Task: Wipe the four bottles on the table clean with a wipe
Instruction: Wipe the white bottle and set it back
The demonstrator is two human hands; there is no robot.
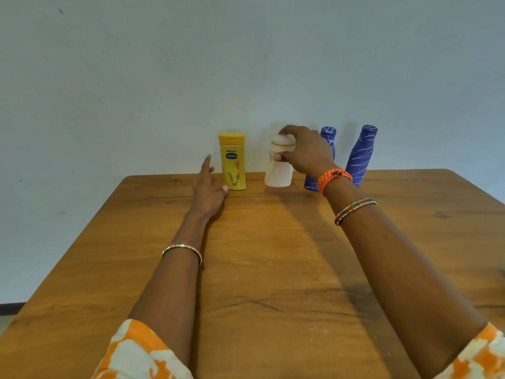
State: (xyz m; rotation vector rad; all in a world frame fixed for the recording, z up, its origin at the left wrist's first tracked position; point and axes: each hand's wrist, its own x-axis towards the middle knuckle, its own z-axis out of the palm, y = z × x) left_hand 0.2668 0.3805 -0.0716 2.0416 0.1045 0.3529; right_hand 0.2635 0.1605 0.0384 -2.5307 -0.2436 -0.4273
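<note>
- bottles, four of them, stand in a row at the far edge of the wooden table (pixel 273 269), close to the pale wall (pixel 246 64)
- yellow bottle (pixel 232 162) is leftmost, upright, flip cap on top, dark label on the front
- white bottle (pixel 278 170) is next to the right, a clear gap between it and the yellow one, its base looks on or barely off the table, can't tell which
- right hand (pixel 306 151) grips the white bottle at its cap end from above, fingers curled over the top, thumb pressed on the front under the cap
- two blue bottles with white streaks at the right: the nearer one (pixel 328 140) mostly hidden behind the right hand and wrist, the far-right one (pixel 362 154) leans a bit to the right
- left hand (pixel 209 192) is open, nothing in it, fingers stretched forward and slightly spread, just left of the yellow bottle, thumb tip right beside its lower part, contact unclear
- orange braided band (pixel 334 177) on the right wrist, beaded bangle (pixel 355 210) below it
- bangle (pixel 181 251) on the left forearm too
- orange and white sleeves (pixel 136 351) at the bottom edge
- no wipe visible in either hand
</note>
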